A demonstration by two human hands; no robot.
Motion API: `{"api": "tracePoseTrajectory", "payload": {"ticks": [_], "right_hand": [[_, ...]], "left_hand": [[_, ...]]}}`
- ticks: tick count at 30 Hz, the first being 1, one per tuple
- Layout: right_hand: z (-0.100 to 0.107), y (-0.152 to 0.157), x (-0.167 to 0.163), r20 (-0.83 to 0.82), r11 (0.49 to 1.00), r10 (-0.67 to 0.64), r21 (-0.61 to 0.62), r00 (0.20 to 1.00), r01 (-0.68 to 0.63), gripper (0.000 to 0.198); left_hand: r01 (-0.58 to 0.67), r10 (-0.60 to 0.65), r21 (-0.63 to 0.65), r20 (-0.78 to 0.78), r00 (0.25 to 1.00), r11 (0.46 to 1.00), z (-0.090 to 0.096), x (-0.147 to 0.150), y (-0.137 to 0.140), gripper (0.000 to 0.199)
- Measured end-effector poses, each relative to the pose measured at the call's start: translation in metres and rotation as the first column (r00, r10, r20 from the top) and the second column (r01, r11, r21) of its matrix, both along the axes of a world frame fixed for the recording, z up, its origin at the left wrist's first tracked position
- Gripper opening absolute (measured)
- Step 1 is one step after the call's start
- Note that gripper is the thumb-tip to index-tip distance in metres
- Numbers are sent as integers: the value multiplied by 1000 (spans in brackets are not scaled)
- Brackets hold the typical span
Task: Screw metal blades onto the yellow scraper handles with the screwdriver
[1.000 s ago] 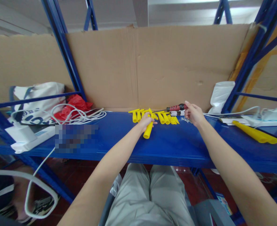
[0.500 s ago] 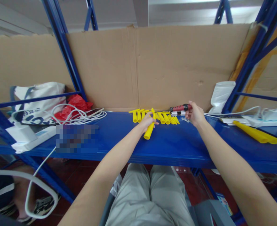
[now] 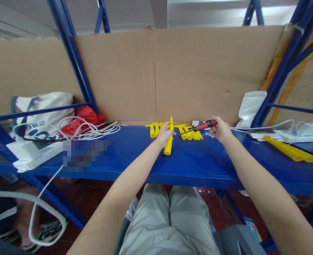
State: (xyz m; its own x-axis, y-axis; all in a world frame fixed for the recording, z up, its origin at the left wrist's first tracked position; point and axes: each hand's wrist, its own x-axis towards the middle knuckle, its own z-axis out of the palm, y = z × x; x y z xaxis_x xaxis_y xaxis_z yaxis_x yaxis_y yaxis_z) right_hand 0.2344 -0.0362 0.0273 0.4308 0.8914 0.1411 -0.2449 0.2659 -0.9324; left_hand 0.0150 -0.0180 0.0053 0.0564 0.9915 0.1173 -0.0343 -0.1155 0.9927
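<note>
My left hand point(image 3: 165, 136) is closed around a yellow plastic handle point(image 3: 168, 146), a hollow tube with a crosspiece near its top, held above the blue shelf. In my right hand point(image 3: 220, 130) is a screwdriver point(image 3: 204, 126) with a red and black grip, its thin shaft pointing left and slightly down toward the yellow handle. Whether the tip touches the handle I cannot tell. Behind my hands lies a row of similar yellow handles point(image 3: 152, 131), with small yellow pieces point(image 3: 198, 135) at its right end. White strips point(image 3: 196, 123) lie partly hidden behind the screwdriver.
Tangled white cable point(image 3: 103, 131), a red plastic bag point(image 3: 88, 118) and a white cloth bag point(image 3: 47, 115) occupy the left. Long yellow tubes point(image 3: 289, 148) lie on the right. A cardboard sheet point(image 3: 199, 74) backs the blue shelf point(image 3: 135, 156). Someone's leg shows at lower left.
The yellow handle in my left hand has turned more upright. The screwdriver has tilted, its tip now lower, and my right hand has shifted slightly down.
</note>
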Motion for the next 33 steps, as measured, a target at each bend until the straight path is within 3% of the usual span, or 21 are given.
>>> {"api": "tracePoseTrajectory", "payload": {"ticks": [7,11,16,21,23,33], "right_hand": [[-3,-4,-8,161,983,125,-152,979,-100,25],[-4,-5,-8,233,947,240,-268,943,-175,27],[-6,-3,-5,283,832,427,-496,859,-250,32],[-10,-3,-5,334,686,592,-687,733,-240,38],[-12,-4,-6,368,655,634,-722,680,-221,40],[-17,-4,-5,614,736,591,-676,523,-39,32]], "left_hand": [[-59,68,72,-130,989,996,-5,-1,8,66],[-76,99,98,-261,960,992,-7,0,7,60],[-41,93,155,-346,934,987,-13,3,4,57],[-11,79,162,-418,905,987,-24,5,12,56],[-12,93,193,-418,904,981,-29,6,17,55],[-18,119,241,-412,903,970,-39,8,28,56]]}}
